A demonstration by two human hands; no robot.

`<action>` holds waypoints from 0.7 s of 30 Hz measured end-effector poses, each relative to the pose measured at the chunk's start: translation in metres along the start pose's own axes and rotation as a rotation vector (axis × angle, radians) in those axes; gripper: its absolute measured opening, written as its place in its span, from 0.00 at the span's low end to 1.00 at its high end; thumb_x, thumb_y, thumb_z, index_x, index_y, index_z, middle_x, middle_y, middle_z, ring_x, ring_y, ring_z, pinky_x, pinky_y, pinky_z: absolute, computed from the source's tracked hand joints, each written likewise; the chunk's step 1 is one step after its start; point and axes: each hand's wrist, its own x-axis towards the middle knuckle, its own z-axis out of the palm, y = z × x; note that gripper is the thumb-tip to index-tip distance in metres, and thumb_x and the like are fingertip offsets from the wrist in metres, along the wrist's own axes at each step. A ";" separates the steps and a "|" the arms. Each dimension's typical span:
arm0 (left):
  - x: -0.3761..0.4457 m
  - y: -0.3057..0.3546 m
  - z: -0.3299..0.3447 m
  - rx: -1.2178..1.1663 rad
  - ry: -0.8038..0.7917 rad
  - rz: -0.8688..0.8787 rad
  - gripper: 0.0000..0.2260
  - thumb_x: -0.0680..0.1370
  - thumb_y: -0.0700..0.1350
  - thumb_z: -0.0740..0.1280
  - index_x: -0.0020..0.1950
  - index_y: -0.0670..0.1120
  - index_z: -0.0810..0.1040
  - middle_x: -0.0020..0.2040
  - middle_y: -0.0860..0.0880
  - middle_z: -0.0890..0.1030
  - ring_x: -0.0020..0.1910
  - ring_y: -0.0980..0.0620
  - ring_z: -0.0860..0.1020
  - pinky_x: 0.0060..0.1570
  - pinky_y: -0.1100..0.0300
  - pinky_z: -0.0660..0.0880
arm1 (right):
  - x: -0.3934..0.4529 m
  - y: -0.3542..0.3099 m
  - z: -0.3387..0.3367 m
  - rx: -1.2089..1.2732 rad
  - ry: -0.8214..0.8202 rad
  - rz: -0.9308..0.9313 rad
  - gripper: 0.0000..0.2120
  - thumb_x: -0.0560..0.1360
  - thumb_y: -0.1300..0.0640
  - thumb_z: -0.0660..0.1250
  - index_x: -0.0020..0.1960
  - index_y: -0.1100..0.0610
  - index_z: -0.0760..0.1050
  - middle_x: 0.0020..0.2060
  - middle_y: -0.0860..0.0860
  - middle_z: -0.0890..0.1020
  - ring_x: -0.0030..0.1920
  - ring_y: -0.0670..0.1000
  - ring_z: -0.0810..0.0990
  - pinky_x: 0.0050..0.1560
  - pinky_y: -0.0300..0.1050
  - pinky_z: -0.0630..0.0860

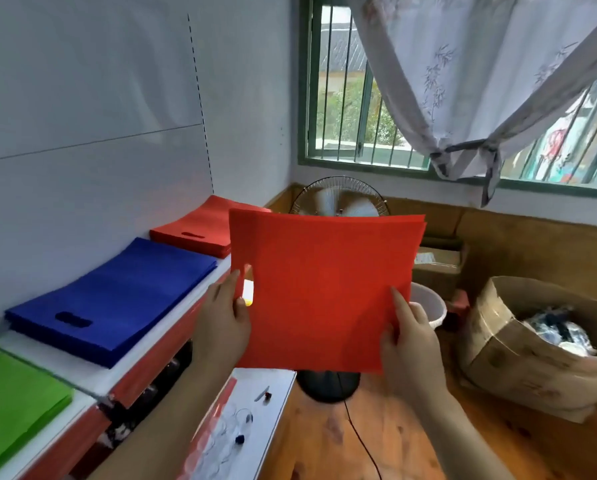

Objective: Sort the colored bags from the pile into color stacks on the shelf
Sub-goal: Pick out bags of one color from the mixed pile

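Both hands, left hand (226, 317) and right hand (406, 336), pinch red bags (324, 289) upright; next, lay them flat on the red stack (200, 226).

The red bag (324, 289) is showing a matt, felt-like cloth face (the blue stack (113, 299) likewise); the shelf (82, 375) is gleaming smooth white, the floor (411, 427) showing glossy wood, the box (518, 368) dull cardboard.

Home storeroom: barred window (345, 98), curtain (463, 81), fan (338, 202), cardboard boxes (532, 348).
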 end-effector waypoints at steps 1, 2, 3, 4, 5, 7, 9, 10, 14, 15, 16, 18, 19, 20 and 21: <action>0.009 -0.003 0.007 0.009 0.005 -0.019 0.24 0.85 0.41 0.62 0.82 0.53 0.67 0.71 0.49 0.74 0.66 0.48 0.77 0.63 0.48 0.78 | 0.013 0.003 0.010 0.013 -0.016 -0.005 0.31 0.81 0.66 0.62 0.82 0.52 0.64 0.61 0.50 0.75 0.58 0.53 0.76 0.54 0.47 0.73; 0.020 -0.006 0.013 0.008 0.013 -0.038 0.24 0.85 0.41 0.62 0.82 0.53 0.67 0.70 0.49 0.74 0.65 0.48 0.77 0.62 0.49 0.78 | 0.026 0.006 0.020 0.028 -0.032 -0.017 0.31 0.81 0.66 0.62 0.82 0.52 0.65 0.60 0.50 0.75 0.59 0.54 0.76 0.54 0.49 0.75; 0.032 -0.011 0.019 0.005 0.025 -0.057 0.24 0.85 0.40 0.62 0.81 0.53 0.67 0.69 0.49 0.74 0.64 0.48 0.77 0.60 0.51 0.77 | 0.040 0.008 0.032 0.041 -0.049 -0.033 0.31 0.80 0.66 0.62 0.82 0.52 0.65 0.60 0.51 0.75 0.58 0.55 0.77 0.54 0.52 0.77; 0.044 -0.016 0.025 0.011 0.040 -0.072 0.24 0.85 0.40 0.62 0.81 0.53 0.67 0.68 0.49 0.74 0.63 0.49 0.77 0.58 0.53 0.76 | 0.055 0.011 0.043 0.048 -0.061 -0.047 0.31 0.80 0.66 0.62 0.82 0.51 0.65 0.60 0.51 0.75 0.58 0.56 0.77 0.53 0.54 0.78; 0.058 -0.021 0.031 0.024 0.057 -0.081 0.24 0.85 0.41 0.62 0.81 0.54 0.67 0.67 0.50 0.74 0.61 0.50 0.77 0.56 0.55 0.75 | 0.072 0.013 0.054 0.052 -0.070 -0.060 0.32 0.80 0.66 0.63 0.82 0.51 0.65 0.60 0.50 0.75 0.57 0.56 0.78 0.52 0.53 0.78; 0.086 -0.034 0.044 0.040 0.094 -0.096 0.24 0.85 0.41 0.62 0.81 0.55 0.68 0.65 0.51 0.74 0.56 0.54 0.76 0.51 0.59 0.72 | 0.106 0.017 0.081 0.052 -0.086 -0.089 0.32 0.79 0.67 0.63 0.81 0.50 0.65 0.60 0.50 0.76 0.56 0.55 0.78 0.51 0.51 0.76; 0.116 -0.047 0.056 0.033 0.133 -0.118 0.24 0.85 0.41 0.61 0.81 0.55 0.67 0.65 0.53 0.74 0.54 0.56 0.74 0.48 0.59 0.71 | 0.139 0.019 0.107 0.051 -0.093 -0.123 0.33 0.78 0.67 0.64 0.81 0.51 0.66 0.59 0.50 0.76 0.54 0.57 0.79 0.49 0.49 0.74; 0.130 -0.054 0.062 0.034 0.152 -0.124 0.24 0.85 0.41 0.61 0.81 0.55 0.67 0.65 0.53 0.74 0.54 0.57 0.73 0.48 0.59 0.71 | 0.156 0.019 0.120 0.051 -0.095 -0.138 0.33 0.78 0.67 0.64 0.81 0.51 0.67 0.58 0.50 0.76 0.53 0.57 0.79 0.48 0.48 0.73; 0.189 -0.076 0.080 0.056 0.218 -0.130 0.23 0.85 0.43 0.61 0.81 0.55 0.67 0.70 0.52 0.73 0.55 0.59 0.71 0.48 0.65 0.68 | 0.230 0.009 0.162 0.045 -0.119 -0.182 0.32 0.78 0.67 0.64 0.80 0.52 0.68 0.55 0.48 0.74 0.53 0.57 0.79 0.49 0.46 0.71; 0.203 -0.081 0.082 0.066 0.235 -0.133 0.23 0.85 0.43 0.61 0.81 0.54 0.67 0.71 0.51 0.73 0.55 0.58 0.72 0.47 0.66 0.67 | 0.247 0.006 0.172 0.041 -0.125 -0.199 0.31 0.78 0.66 0.64 0.80 0.52 0.68 0.55 0.49 0.75 0.53 0.58 0.79 0.49 0.46 0.71; 0.215 -0.086 0.084 0.080 0.249 -0.135 0.23 0.85 0.43 0.62 0.81 0.54 0.67 0.71 0.50 0.73 0.56 0.56 0.73 0.46 0.66 0.68 | 0.265 0.003 0.183 0.042 -0.129 -0.213 0.30 0.79 0.65 0.64 0.80 0.52 0.69 0.56 0.50 0.75 0.53 0.58 0.79 0.49 0.48 0.73; 0.233 -0.094 0.084 0.104 0.273 -0.154 0.24 0.84 0.41 0.63 0.81 0.51 0.68 0.70 0.49 0.74 0.59 0.50 0.77 0.48 0.59 0.71 | 0.294 -0.004 0.206 0.055 -0.169 -0.228 0.30 0.79 0.65 0.64 0.80 0.52 0.69 0.58 0.51 0.76 0.54 0.58 0.80 0.52 0.52 0.77; 0.239 -0.100 0.083 0.116 0.283 -0.168 0.23 0.84 0.41 0.63 0.80 0.51 0.68 0.70 0.48 0.74 0.59 0.49 0.78 0.49 0.58 0.72 | 0.304 -0.009 0.218 0.068 -0.199 -0.236 0.29 0.79 0.64 0.64 0.80 0.52 0.69 0.59 0.51 0.77 0.55 0.58 0.80 0.55 0.53 0.78; 0.245 -0.105 0.081 0.133 0.295 -0.179 0.23 0.84 0.41 0.63 0.80 0.50 0.69 0.70 0.48 0.75 0.58 0.49 0.78 0.49 0.58 0.72 | 0.313 -0.014 0.230 0.085 -0.224 -0.248 0.29 0.80 0.64 0.64 0.80 0.52 0.69 0.60 0.51 0.77 0.56 0.58 0.80 0.56 0.54 0.78; 0.250 -0.111 0.078 0.156 0.312 -0.187 0.23 0.84 0.40 0.63 0.80 0.50 0.69 0.69 0.48 0.75 0.58 0.50 0.78 0.49 0.58 0.73 | 0.323 -0.019 0.243 0.102 -0.246 -0.267 0.29 0.80 0.63 0.64 0.80 0.52 0.69 0.60 0.51 0.77 0.57 0.57 0.80 0.57 0.55 0.79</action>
